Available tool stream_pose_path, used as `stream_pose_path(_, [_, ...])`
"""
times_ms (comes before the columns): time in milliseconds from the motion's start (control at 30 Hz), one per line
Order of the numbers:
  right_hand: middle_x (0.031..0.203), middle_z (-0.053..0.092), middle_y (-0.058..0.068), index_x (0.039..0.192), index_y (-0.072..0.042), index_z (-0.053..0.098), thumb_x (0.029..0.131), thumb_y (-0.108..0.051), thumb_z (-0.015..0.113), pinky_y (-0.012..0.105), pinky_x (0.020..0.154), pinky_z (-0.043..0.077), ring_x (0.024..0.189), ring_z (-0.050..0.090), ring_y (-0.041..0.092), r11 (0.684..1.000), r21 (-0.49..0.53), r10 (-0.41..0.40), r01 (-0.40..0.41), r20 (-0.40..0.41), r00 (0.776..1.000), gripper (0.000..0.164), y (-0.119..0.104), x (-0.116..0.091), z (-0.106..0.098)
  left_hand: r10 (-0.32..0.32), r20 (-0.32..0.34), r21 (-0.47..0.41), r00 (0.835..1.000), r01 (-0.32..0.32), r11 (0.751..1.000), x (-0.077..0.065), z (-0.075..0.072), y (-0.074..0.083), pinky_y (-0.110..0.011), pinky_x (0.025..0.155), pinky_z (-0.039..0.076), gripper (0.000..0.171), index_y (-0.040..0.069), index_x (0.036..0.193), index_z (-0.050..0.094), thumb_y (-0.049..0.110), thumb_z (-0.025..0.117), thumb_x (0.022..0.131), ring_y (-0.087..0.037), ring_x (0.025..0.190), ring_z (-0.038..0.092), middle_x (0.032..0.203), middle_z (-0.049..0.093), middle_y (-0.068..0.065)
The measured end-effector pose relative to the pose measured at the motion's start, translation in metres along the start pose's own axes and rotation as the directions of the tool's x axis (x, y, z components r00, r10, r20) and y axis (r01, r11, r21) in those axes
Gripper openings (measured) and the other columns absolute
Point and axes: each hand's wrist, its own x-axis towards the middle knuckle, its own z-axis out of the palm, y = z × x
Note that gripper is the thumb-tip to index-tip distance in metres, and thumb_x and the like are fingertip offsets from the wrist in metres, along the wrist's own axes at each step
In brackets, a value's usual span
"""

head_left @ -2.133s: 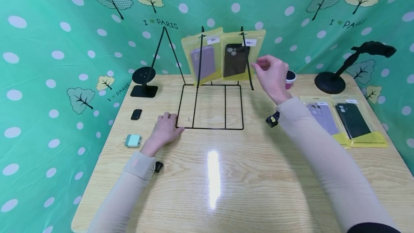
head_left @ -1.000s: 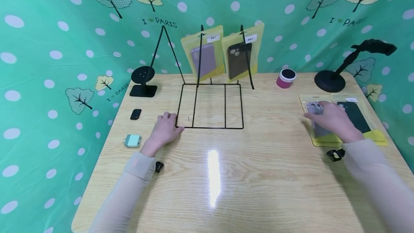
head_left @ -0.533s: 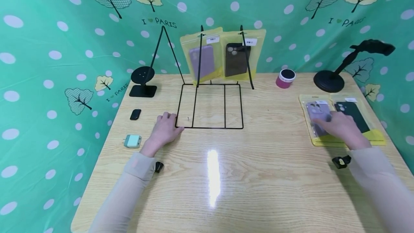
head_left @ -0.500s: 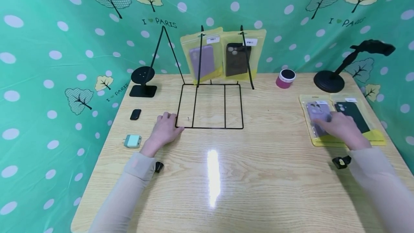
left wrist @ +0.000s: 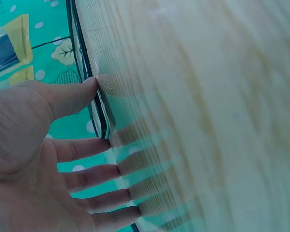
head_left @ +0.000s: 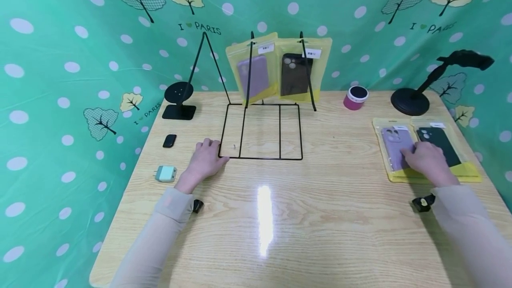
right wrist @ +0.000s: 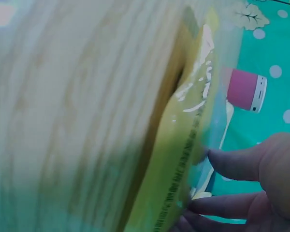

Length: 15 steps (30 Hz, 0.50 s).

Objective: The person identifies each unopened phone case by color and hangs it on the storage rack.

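In the head view my left hand (head_left: pixel 206 159) rests at the front left corner of a black wire rack (head_left: pixel 261 158). In the left wrist view the thumb touches the wire and the straight fingers reach the tabletop. My right hand (head_left: pixel 429 161) lies over two clear-and-yellow bags side by side. The left bag holds a purple phone case (head_left: pixel 396 146), the other a dark phone case (head_left: pixel 448 146), partly covered by the hand. In the right wrist view, thumb and fingers stand apart at the yellow bag (right wrist: pixel 176 159). Bagged purple (head_left: pixel 256 74) and black (head_left: pixel 294 79) phone cases hang on the rack.
A pink-and-white round jar-like item (head_left: pixel 355 98) and a black stand (head_left: pixel 412 100) stand at the back right. At left are a black phone stand (head_left: pixel 178 99), a small black item (head_left: pixel 170 141) and a charger plug (head_left: pixel 166 174). A patterned green cloth hangs behind.
My right hand has left the hanging black case and come down onto the bags at right, then slid toward their near part. The hanging bag swung and settled. My left hand stayed put.
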Motion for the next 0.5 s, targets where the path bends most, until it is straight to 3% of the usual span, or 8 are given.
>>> stream_pose_path(167, [0.122, 0.039, 0.044, 0.128, 0.024, 0.039, 0.099, -0.030, 0.050, 0.058, 0.078, 0.041, 0.099, 0.042, 0.049, 0.998, 0.027, 0.049, -0.048, -0.027, 0.998, 0.062, 0.004, 0.007, 0.001, 0.000, 0.002, 0.003, 1.000, 0.000, 1.000, 0.001, 0.000, 0.001, -0.052, 0.092, 0.036, 0.062, -0.008, 0.134, 0.045, 0.035, 0.062, 0.092, -0.045, 0.112, 0.040, 0.126, 0.044, -0.029])
stream_pose_path(333, [0.126, 0.044, 0.038, 0.126, 0.016, 0.049, 0.098, -0.030, 0.054, 0.061, 0.088, 0.031, 0.113, 0.033, 0.051, 0.985, 0.154, 0.091, -0.077, -0.088, 0.992, 0.055, 0.011, 0.013, 0.004, -0.003, -0.001, 0.004, 1.000, 0.003, 1.000, 0.002, 0.001, 0.001, -0.051, 0.092, 0.036, 0.063, -0.007, 0.134, 0.044, 0.036, 0.062, 0.092, -0.045, 0.112, 0.040, 0.126, 0.044, -0.028])
stream_pose_path(400, [0.124, 0.048, 0.035, 0.123, 0.013, 0.054, 0.097, -0.033, 0.055, 0.060, 0.085, 0.030, 0.114, 0.032, 0.051, 0.972, 0.221, 0.105, -0.081, -0.099, 0.990, 0.053, 0.016, 0.015, 0.005, -0.005, -0.001, 0.005, 1.000, 0.005, 1.000, 0.002, 0.001, 0.000, -0.051, 0.092, 0.036, 0.063, -0.007, 0.134, 0.044, 0.036, 0.062, 0.092, -0.045, 0.112, 0.040, 0.126, 0.044, -0.028])
stream_pose_path(500, [0.119, 0.053, 0.031, 0.122, 0.010, 0.057, 0.095, -0.038, 0.056, 0.048, 0.078, 0.041, 0.107, 0.045, 0.042, 0.942, 0.321, 0.131, -0.099, -0.079, 0.988, 0.055, 0.022, 0.019, 0.006, -0.006, -0.002, 0.005, 1.000, 0.006, 1.000, 0.002, 0.001, 0.000, -0.052, 0.092, 0.036, 0.063, -0.007, 0.134, 0.044, 0.036, 0.062, 0.092, -0.045, 0.112, 0.040, 0.126, 0.043, -0.028])
